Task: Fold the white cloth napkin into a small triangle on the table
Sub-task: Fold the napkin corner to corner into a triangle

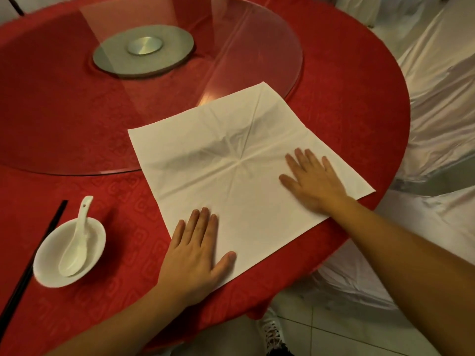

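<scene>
The white cloth napkin [231, 155] lies spread out as a full square on the red tablecloth [77, 124], with crease lines crossing at its middle. Its far corner rests on the glass turntable. My left hand [195, 250] lies flat, palm down, fingers apart, on the napkin's near corner. My right hand [312, 179] presses flat on the napkin's right side, fingers spread, close to the table's edge. Neither hand grips the cloth.
A round glass turntable [257, 55] with a grey metal hub [144, 48] fills the table's far middle. A white bowl [96, 242] holding a white spoon [77, 242] stands at the near left, black chopsticks [30, 265] beside it. White-covered chairs [437, 104] stand at the right.
</scene>
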A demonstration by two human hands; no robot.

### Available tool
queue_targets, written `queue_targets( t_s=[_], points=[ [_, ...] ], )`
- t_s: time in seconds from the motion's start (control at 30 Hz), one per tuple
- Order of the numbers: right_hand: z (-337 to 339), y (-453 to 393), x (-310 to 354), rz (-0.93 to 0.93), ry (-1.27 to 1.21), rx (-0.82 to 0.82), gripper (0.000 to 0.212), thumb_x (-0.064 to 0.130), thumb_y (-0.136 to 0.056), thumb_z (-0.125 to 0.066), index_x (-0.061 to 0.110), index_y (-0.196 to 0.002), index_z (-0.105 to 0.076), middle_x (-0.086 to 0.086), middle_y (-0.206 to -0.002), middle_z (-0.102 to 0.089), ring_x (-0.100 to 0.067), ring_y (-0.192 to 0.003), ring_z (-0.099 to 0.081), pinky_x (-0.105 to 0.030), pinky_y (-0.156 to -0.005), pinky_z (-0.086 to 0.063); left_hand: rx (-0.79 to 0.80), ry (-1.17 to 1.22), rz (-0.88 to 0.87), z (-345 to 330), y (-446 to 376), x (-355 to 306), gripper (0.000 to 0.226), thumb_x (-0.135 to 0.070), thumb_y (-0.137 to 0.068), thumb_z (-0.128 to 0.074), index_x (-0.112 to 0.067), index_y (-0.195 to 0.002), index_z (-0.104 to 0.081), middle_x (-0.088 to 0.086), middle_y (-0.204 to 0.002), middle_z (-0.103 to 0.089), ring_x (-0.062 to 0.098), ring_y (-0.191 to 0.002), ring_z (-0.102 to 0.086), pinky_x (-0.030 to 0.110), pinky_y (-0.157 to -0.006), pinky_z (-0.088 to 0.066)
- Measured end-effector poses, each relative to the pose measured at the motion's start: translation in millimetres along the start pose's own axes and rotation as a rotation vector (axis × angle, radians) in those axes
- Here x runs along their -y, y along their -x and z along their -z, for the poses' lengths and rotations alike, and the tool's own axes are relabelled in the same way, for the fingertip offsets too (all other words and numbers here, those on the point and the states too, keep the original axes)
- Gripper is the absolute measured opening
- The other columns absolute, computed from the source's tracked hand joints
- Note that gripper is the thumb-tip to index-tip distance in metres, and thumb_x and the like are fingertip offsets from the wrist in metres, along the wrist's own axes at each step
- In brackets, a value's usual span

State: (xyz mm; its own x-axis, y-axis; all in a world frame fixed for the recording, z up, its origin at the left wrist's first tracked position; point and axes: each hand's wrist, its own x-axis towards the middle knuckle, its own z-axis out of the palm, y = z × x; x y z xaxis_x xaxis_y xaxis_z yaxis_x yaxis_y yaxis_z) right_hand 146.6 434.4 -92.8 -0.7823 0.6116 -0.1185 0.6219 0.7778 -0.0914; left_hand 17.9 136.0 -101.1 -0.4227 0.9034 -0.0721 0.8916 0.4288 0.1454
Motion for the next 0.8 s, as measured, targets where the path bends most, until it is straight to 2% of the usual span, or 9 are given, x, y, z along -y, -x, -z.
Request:
queue_targets(
  t_s=[0.17, 0.37, 0.4, 0.47, 0.53, 0.6, 0.7, 0.77, 0.8],
  points=[
    [3.6, -15.8, -57.4, -0.090, 0.063, -0.024, 0.084, 0.073, -0.084, 0.005, 0.025, -0.152, -0.002, -0.002, -0.162, -0.001, -0.020, -0.148, 0.003, -0.049, -0.118, -0.002, 0.011, -0.027, -0.003, 1.8, -0.5, -1.0, 0.080, -0.070, -0.090, -0.009, -0.019, -0.151, 0.006, 0.002, -0.159, 0.013, 0.013, -0.144, 0.019, 0.039, -0.116, 0.010],
    [4.0, -16.5, -61.0, -0.091, 0.042, -0.009, 0.082, 0.073, -0.084, 0.007, 0.027, -0.151, 0.001, -0.001, -0.162, 0.001, -0.019, -0.147, 0.005, -0.050, -0.118, -0.001, 0.008, 0.018, -0.011, 5.8, 0.3, -3.7, 0.078, -0.069, -0.092, -0.014, -0.020, -0.151, 0.004, 0.001, -0.159, 0.011, 0.015, -0.145, 0.014, 0.040, -0.115, 0.006],
    [5.4, -15.2, -59.8, -0.095, 0.044, -0.004, 0.081, 0.073, -0.083, 0.010, 0.028, -0.151, 0.003, -0.002, -0.162, 0.003, -0.020, -0.147, 0.007, -0.051, -0.118, -0.001, 0.012, 0.024, -0.005, 7.6, 1.2, -4.4, 0.078, -0.068, -0.092, -0.014, -0.020, -0.151, 0.001, 0.001, -0.159, 0.008, 0.016, -0.146, 0.011, 0.040, -0.114, 0.004],
    [10.1, -13.8, -54.5, -0.110, 0.080, -0.024, 0.080, 0.072, -0.083, 0.013, 0.030, -0.150, 0.006, -0.003, -0.162, 0.003, -0.022, -0.147, 0.008, -0.052, -0.117, 0.001, 0.022, 0.001, 0.003, 14.7, -0.1, -5.8, 0.074, -0.063, -0.095, -0.017, -0.014, -0.150, -0.015, 0.007, -0.159, -0.010, 0.024, -0.146, -0.009, 0.041, -0.111, -0.007],
    [15.9, -16.6, -38.7, -0.083, 0.114, -0.078, 0.076, 0.069, -0.085, 0.012, 0.031, -0.150, 0.006, -0.004, -0.162, 0.001, -0.025, -0.147, 0.007, -0.052, -0.117, 0.001, -0.024, -0.031, -0.003, 23.0, -8.4, -4.2, 0.070, -0.055, -0.097, -0.018, -0.006, -0.145, -0.033, 0.013, -0.153, -0.028, 0.032, -0.139, -0.029, 0.043, -0.106, -0.017],
    [24.8, -29.2, -10.8, 0.018, 0.073, -0.121, 0.071, 0.066, -0.087, 0.007, 0.031, -0.149, 0.006, -0.004, -0.162, -0.001, -0.024, -0.147, 0.007, -0.049, -0.116, 0.002, -0.141, -0.018, -0.007, 32.4, -30.2, 0.8, 0.067, -0.050, -0.096, -0.023, -0.002, -0.140, -0.041, 0.017, -0.149, -0.035, 0.036, -0.135, -0.034, 0.045, -0.106, -0.019],
    [38.5, -63.5, 47.1, 0.210, -0.052, -0.143, 0.066, 0.063, -0.090, -0.001, 0.034, -0.149, 0.002, -0.001, -0.162, 0.000, -0.020, -0.147, 0.009, -0.043, -0.116, 0.006, -0.248, -0.007, 0.071, 48.8, -80.3, 9.4, 0.065, -0.041, -0.091, -0.031, 0.001, -0.140, -0.040, 0.020, -0.148, -0.033, 0.039, -0.137, -0.030, 0.052, -0.111, -0.016],
    [43.1, -90.4, 87.5, 0.301, -0.112, -0.159, 0.065, 0.063, -0.090, 0.000, 0.038, -0.150, -0.001, 0.000, -0.162, 0.003, -0.021, -0.147, 0.009, -0.043, -0.115, 0.007, -0.223, -0.024, 0.138, 56.6, -113.8, 15.2, 0.065, -0.040, -0.091, -0.028, -0.001, -0.143, -0.034, 0.019, -0.151, -0.026, 0.038, -0.139, -0.024, 0.056, -0.115, -0.016],
    [44.6, -104.5, 105.7, 0.335, -0.119, -0.164, 0.064, 0.064, -0.090, 0.002, 0.040, -0.150, -0.001, 0.000, -0.162, 0.004, -0.022, -0.147, 0.010, -0.044, -0.115, 0.007, -0.196, -0.035, 0.183, 56.7, -129.1, 19.7, 0.065, -0.041, -0.093, -0.025, -0.005, -0.147, -0.025, 0.016, -0.155, -0.016, 0.036, -0.143, -0.013, 0.055, -0.116, -0.010]
  ],
)
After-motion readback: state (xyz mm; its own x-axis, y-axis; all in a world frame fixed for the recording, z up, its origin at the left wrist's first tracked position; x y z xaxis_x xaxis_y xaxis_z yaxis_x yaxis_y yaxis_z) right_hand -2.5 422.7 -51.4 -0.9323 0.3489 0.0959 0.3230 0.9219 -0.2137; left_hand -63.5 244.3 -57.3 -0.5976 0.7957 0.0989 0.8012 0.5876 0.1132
